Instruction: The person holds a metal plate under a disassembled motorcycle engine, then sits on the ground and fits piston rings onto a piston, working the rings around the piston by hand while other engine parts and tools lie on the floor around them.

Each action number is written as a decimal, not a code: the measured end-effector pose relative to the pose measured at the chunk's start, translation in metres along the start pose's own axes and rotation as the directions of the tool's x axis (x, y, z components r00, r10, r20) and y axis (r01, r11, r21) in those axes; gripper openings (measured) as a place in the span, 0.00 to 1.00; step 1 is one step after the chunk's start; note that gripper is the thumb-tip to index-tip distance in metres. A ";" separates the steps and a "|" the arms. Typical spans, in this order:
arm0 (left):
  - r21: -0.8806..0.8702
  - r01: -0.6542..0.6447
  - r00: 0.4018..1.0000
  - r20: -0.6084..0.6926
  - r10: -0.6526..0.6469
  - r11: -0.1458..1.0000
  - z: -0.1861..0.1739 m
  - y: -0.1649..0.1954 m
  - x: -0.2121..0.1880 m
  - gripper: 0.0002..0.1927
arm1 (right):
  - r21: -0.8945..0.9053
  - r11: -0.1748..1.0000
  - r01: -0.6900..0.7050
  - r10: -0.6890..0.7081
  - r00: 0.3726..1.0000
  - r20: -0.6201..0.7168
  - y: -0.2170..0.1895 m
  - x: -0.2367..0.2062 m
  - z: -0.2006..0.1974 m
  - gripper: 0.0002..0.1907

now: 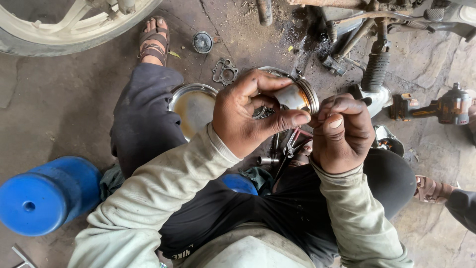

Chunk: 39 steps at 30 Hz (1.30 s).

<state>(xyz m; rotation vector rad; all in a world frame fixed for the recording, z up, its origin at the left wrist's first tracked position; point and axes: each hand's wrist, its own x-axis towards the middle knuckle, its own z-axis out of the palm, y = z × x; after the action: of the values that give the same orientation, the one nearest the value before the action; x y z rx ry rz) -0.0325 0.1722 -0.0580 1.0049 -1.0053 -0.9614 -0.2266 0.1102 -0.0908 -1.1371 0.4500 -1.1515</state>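
Note:
My left hand [250, 111] grips a metal piston [299, 96], thumb and fingers wrapped around its skirt. My right hand [341, 133] is curled at the piston's ringed crown, its fingertips pressing on the ring edge. Both hands are held up over my lap, above my knees. The piston's far side is hidden by my fingers.
A steel bowl [194, 106] with oily liquid lies on the floor beyond my left knee, near a gasket [225, 72] and a round cap [202, 42]. Pliers [291, 145] lie under my hands. A blue stool [47, 194] lies left, a cordless impact wrench [439, 107] right, motorcycle parts above.

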 end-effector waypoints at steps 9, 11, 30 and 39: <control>-0.296 0.194 0.980 0.010 -0.200 0.935 -0.005 -0.012 0.006 0.23 | -0.449 0.880 0.157 -0.124 0.987 0.103 -0.015 0.008 0.009 0.15; -0.286 0.196 0.980 0.015 -0.200 0.938 -0.006 -0.015 0.006 0.23 | -0.403 0.898 0.177 -0.147 0.984 0.106 -0.011 0.011 0.008 0.15; -0.537 0.333 0.941 0.138 -0.309 0.775 0.003 -0.011 0.006 0.19 | -0.089 0.989 0.119 -0.111 0.990 0.088 0.002 0.008 0.004 0.15; -0.599 0.369 0.929 0.244 -0.277 0.710 0.002 -0.010 0.008 0.22 | -0.100 0.985 0.141 -0.133 0.988 0.079 0.002 0.010 0.004 0.15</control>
<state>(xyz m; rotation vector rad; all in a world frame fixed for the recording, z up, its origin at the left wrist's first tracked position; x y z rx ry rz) -0.0345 0.1618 -0.0656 0.5372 -0.5289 -1.5579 -0.2188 0.1033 -0.0882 -1.3138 0.3844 -1.2130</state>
